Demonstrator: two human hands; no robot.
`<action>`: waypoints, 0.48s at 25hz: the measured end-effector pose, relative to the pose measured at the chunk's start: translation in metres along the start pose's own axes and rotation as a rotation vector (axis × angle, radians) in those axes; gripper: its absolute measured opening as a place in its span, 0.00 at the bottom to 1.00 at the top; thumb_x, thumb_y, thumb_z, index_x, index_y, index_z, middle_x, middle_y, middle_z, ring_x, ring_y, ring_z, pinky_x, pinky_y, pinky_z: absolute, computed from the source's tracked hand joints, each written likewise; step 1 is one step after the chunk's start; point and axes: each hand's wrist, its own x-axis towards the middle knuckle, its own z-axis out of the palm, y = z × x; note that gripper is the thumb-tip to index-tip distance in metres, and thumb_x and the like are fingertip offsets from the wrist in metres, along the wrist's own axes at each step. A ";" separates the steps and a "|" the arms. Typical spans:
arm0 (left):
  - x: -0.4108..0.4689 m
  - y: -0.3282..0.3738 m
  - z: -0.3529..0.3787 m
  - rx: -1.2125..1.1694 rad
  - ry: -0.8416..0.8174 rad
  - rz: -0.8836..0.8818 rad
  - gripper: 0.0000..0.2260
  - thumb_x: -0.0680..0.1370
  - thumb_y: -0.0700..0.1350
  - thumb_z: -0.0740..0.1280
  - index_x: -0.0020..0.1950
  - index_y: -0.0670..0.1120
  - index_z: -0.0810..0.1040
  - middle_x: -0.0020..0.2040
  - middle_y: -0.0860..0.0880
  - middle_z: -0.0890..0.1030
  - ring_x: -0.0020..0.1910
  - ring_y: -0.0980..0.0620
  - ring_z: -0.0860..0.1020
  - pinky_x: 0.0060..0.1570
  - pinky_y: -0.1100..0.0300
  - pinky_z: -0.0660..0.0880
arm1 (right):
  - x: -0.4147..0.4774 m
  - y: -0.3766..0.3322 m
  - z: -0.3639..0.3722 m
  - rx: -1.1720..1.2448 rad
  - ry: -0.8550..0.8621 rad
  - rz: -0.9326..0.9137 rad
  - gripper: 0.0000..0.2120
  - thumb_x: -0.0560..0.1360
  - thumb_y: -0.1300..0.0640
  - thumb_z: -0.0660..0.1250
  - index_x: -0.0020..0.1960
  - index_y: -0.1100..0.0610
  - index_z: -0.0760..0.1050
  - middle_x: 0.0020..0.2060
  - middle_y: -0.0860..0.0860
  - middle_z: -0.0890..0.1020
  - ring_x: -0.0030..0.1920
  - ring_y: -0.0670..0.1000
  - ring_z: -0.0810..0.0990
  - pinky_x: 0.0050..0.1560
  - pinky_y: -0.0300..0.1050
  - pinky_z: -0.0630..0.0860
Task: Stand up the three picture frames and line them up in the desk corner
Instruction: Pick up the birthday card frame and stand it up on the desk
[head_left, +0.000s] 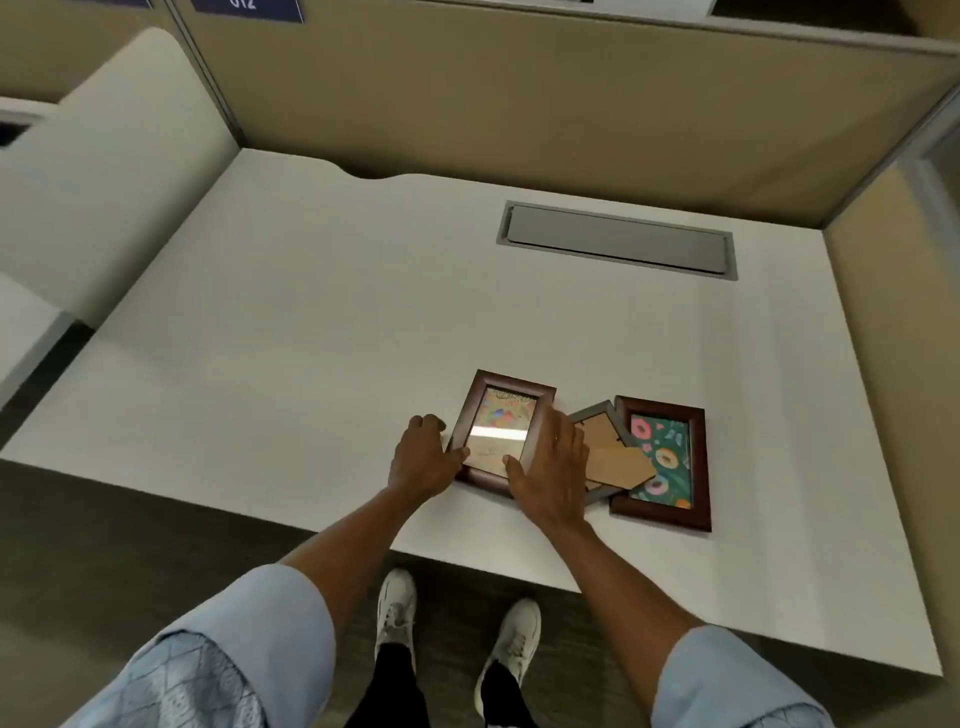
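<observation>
The left hand (423, 457) and right hand (550, 467) are gripping the left brown frame (501, 428) by its sides, lying flat near the surface's (311, 312) front edge. It is overlapping the face-down grey frame (602, 457), which is overlapping the donut-print frame (662, 462). Lifting could be dragging the grey one toward the edge.
</observation>
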 end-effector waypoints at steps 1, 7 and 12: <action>0.002 0.001 0.003 -0.032 0.025 -0.025 0.27 0.79 0.52 0.76 0.73 0.40 0.75 0.69 0.41 0.78 0.64 0.40 0.81 0.59 0.51 0.75 | -0.002 0.001 0.004 0.016 0.009 0.038 0.45 0.74 0.52 0.78 0.83 0.61 0.59 0.75 0.62 0.72 0.73 0.64 0.71 0.73 0.60 0.71; 0.003 0.010 0.014 -0.190 0.102 -0.195 0.23 0.78 0.54 0.77 0.65 0.40 0.80 0.59 0.43 0.84 0.58 0.41 0.84 0.58 0.47 0.81 | -0.007 -0.001 0.020 0.175 0.039 0.220 0.40 0.74 0.57 0.79 0.80 0.60 0.64 0.72 0.60 0.73 0.72 0.62 0.72 0.66 0.57 0.78; 0.002 0.012 0.020 -0.287 0.130 -0.274 0.17 0.78 0.53 0.78 0.56 0.40 0.83 0.52 0.43 0.87 0.50 0.44 0.85 0.51 0.50 0.82 | -0.003 -0.010 0.024 0.209 0.070 0.322 0.35 0.72 0.58 0.80 0.76 0.59 0.70 0.69 0.60 0.76 0.69 0.61 0.74 0.64 0.57 0.77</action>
